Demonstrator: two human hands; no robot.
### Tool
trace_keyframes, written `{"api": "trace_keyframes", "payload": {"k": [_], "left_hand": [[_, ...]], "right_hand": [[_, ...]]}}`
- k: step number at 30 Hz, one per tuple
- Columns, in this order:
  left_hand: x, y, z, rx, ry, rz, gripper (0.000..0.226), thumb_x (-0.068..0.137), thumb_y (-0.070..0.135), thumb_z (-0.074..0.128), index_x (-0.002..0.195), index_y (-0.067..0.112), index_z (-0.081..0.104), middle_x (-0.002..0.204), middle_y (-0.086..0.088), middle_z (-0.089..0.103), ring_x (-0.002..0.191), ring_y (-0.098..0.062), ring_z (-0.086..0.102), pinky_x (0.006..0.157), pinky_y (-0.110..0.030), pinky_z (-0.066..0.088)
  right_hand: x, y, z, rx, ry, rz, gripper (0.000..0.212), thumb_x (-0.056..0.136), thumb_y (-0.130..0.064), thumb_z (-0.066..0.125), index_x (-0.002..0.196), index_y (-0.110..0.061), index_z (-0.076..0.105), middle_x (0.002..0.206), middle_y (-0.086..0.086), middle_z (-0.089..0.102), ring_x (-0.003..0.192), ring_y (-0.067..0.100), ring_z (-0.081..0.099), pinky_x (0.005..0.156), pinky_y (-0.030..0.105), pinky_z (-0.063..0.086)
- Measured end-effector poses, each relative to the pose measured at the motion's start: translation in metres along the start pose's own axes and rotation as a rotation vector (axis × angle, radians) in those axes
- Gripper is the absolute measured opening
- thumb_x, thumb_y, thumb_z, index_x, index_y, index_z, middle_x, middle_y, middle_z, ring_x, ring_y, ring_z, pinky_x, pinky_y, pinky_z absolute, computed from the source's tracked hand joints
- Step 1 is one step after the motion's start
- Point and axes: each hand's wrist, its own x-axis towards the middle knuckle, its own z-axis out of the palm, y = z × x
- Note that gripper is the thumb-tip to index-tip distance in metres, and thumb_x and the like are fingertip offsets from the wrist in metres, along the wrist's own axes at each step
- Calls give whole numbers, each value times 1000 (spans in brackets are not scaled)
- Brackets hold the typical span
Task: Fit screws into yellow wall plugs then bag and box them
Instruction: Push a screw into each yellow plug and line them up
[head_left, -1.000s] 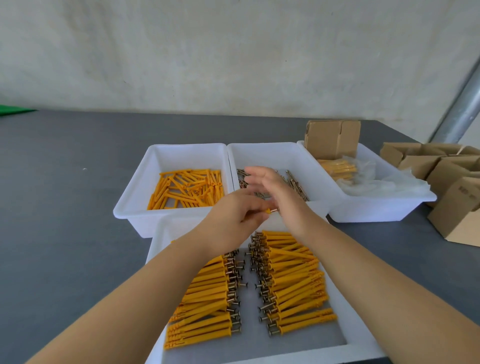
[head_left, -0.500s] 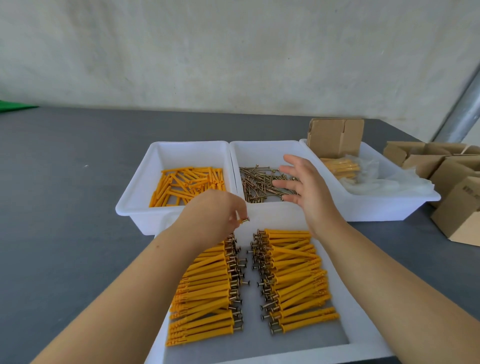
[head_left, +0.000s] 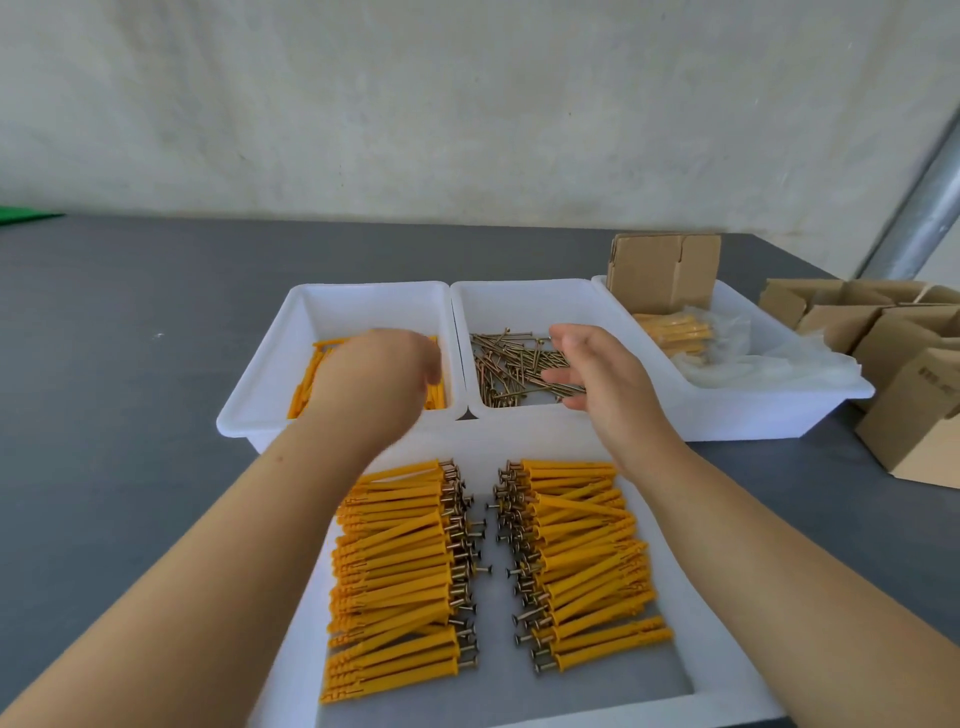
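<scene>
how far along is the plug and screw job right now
Done: two rows of assembled plugs lie in the near tray, and one filled bag sits in the right bin.
In hand: left hand reaches into the loose plugs, right hand over the screws.
Left: bagging the rows; boxes wait.

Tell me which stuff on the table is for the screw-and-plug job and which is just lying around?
For the job:
loose yellow plugs in the left tub
screws in the middle tub
finished plugs with screws in the near tray
clear bags in the right tub
cardboard boxes
left hand and right hand

Just lying about:
green thing at the table's far left edge
metal pole
</scene>
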Motion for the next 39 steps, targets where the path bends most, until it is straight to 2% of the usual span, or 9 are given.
{"api": "trace_keyframes", "payload": {"k": [3,6,9,14,21,26,30,34,39], "left_hand": [[28,-20,6,-42,-28,-93,35,91,5,52,113,27,67,117,-1,64,97,-26,62,83,-42,56],[48,-38,24,69,-272,-120,16,91,20,60,104,15,68,110,-4,64,104,-25,60,85,-36,52],[56,-48,45,100,-473,-128,31,95,32,55,102,4,68,105,-12,65,107,-28,59,87,-34,47],[60,-57,56,-107,-467,-233,33,92,31,63,116,10,69,117,-10,65,107,-26,57,90,-33,47],[58,-59,63,-163,-201,-266,17,90,12,60,100,8,73,106,-10,69,100,-28,63,87,-39,55],[54,-64,68,-414,72,-264,23,78,9,74,93,26,68,80,0,66,66,-16,60,52,-24,42],[54,-65,71,-507,178,-238,19,85,13,69,100,24,70,76,7,62,62,-9,56,48,-20,37],[54,-65,72,-613,180,-223,21,94,17,59,112,25,67,84,4,70,69,-14,67,53,-24,48],[56,-66,73,-594,219,-184,29,101,21,48,124,25,65,84,4,72,61,-6,60,52,-22,43]], "right_hand": [[0,3,-2,-68,3,-13,29,105,-34,41,126,-28,60,117,-19,62,102,0,63,86,27,49],[2,8,-4,-132,15,-39,29,104,-32,45,126,-26,61,116,-18,61,108,-1,58,87,20,45],[5,11,-6,-255,39,-66,24,102,-25,49,121,-26,64,119,-15,61,103,-7,53,83,12,39],[11,18,-5,-461,19,-46,21,98,-24,53,114,-29,67,121,-7,63,112,9,57,97,32,47],[42,8,6,-819,-225,58,24,98,-22,52,116,-26,69,124,-4,66,114,17,58,94,33,47],[70,-4,32,-962,-543,242,36,97,-19,58,133,-18,62,142,3,56,130,23,50,103,32,39],[78,-15,49,-1240,-791,326,47,101,-31,51,147,-22,48,153,0,42,139,22,40,111,36,34],[79,-18,54,-1292,-820,358,46,101,-29,53,146,-19,48,152,1,44,138,22,41,109,33,36],[81,-8,58,-1191,-598,338,36,101,-25,52,132,-10,62,133,11,61,123,26,56,105,36,45]]}}
